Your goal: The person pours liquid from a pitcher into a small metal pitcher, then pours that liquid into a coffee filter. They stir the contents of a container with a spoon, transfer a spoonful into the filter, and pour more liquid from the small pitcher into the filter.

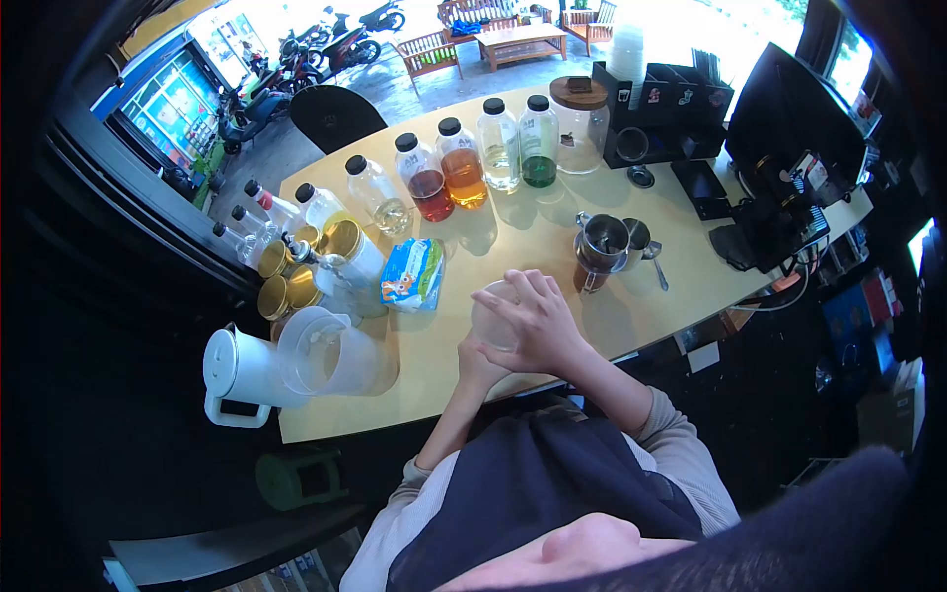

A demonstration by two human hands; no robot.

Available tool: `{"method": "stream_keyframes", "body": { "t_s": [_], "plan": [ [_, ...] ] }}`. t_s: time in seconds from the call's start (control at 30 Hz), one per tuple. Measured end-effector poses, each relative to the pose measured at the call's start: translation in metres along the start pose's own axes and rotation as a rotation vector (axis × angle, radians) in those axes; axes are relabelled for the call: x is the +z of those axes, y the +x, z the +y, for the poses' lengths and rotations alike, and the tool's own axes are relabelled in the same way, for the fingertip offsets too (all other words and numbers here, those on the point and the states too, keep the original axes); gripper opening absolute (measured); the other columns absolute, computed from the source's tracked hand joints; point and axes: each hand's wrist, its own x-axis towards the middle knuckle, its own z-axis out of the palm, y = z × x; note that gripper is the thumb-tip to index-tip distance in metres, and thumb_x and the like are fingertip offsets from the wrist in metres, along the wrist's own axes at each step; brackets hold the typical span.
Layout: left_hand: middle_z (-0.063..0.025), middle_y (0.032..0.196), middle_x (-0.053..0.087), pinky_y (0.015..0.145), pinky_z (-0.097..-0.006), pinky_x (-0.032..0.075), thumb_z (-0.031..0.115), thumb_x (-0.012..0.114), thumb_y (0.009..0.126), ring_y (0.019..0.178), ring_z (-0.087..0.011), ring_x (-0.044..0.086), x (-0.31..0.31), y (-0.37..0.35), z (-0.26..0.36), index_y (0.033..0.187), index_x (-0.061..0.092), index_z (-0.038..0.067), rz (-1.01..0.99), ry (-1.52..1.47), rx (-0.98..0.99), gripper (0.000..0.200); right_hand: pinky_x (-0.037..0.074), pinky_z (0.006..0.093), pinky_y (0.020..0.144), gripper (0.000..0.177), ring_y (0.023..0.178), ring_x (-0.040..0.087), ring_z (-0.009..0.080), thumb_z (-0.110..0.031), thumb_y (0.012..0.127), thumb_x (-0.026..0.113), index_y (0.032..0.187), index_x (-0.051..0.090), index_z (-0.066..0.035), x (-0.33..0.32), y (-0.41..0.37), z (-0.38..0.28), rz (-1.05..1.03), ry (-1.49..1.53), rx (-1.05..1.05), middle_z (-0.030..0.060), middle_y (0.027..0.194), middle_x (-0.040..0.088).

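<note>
Between my hands, near the front edge of the table, is a clear cup [496,331]. My right hand [538,321] reaches over it, its fingers curved across the far side and rim. Lower on the near side, my left hand [480,366] holds the same cup; most of its fingers are hidden behind the cup and my right hand. To the right stands a metal coffee dripper [603,237] on a glass with dark liquid [592,277]. A metal cup [636,237] and a spoon [660,268] are beside it. Left of my hands lies a blue and white tissue pack [413,274].
Bottles of coloured liquid [464,168] line the table's [434,380] far side. Gold-lidded jars [342,242], a plastic pitcher [321,355] and a white kettle [237,365] crowd the left. A wooden-lidded jar [582,128], black organizer [666,113] and monitor [794,128] stand right.
</note>
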Motion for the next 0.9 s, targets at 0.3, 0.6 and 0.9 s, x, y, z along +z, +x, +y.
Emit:
{"method": "stream_keyframes", "body": {
  "t_s": [0.3, 0.6, 0.9],
  "plan": [
    [-0.0118, 0.113, 0.070, 0.086, -0.0401, 0.056, 0.037, 0.089, 0.059, 0.103, -0.0280, 0.069, -0.016, 0.008, 0.013, 0.131, 0.055, 0.007, -0.221, 0.136, 0.099, 0.084, 0.044, 0.0476, 0.096, 0.063, 0.113, 0.053, 0.0355, -0.040, 0.070, 0.076, 0.130, 0.063, -0.025, -0.026, 0.013, 0.016, -0.280, 0.128, -0.208, 0.0194, 0.132, 0.053],
    [-0.0146, 0.119, 0.067, 0.088, -0.0408, 0.054, 0.034, 0.086, 0.063, 0.108, -0.0310, 0.067, -0.015, 0.007, 0.007, 0.133, 0.054, 0.009, -0.217, -0.034, 0.027, 0.081, 0.046, 0.0457, 0.085, 0.062, 0.106, 0.056, 0.0318, -0.043, 0.075, 0.071, 0.131, 0.062, -0.019, -0.043, 0.021, -0.019, -0.424, -0.164, 0.052, 0.0137, 0.133, 0.054],
    [-0.0152, 0.130, 0.061, 0.093, -0.0418, 0.052, 0.031, 0.081, 0.068, 0.114, -0.0307, 0.064, -0.027, 0.005, 0.004, 0.140, 0.046, 0.011, -0.316, -0.065, 0.088, 0.083, 0.044, 0.0494, 0.098, 0.061, 0.121, 0.052, 0.0363, -0.029, 0.070, 0.068, 0.130, 0.062, -0.021, -0.035, 0.016, -0.025, -0.393, -0.131, 0.099, 0.0180, 0.137, 0.050]
  ]
}}
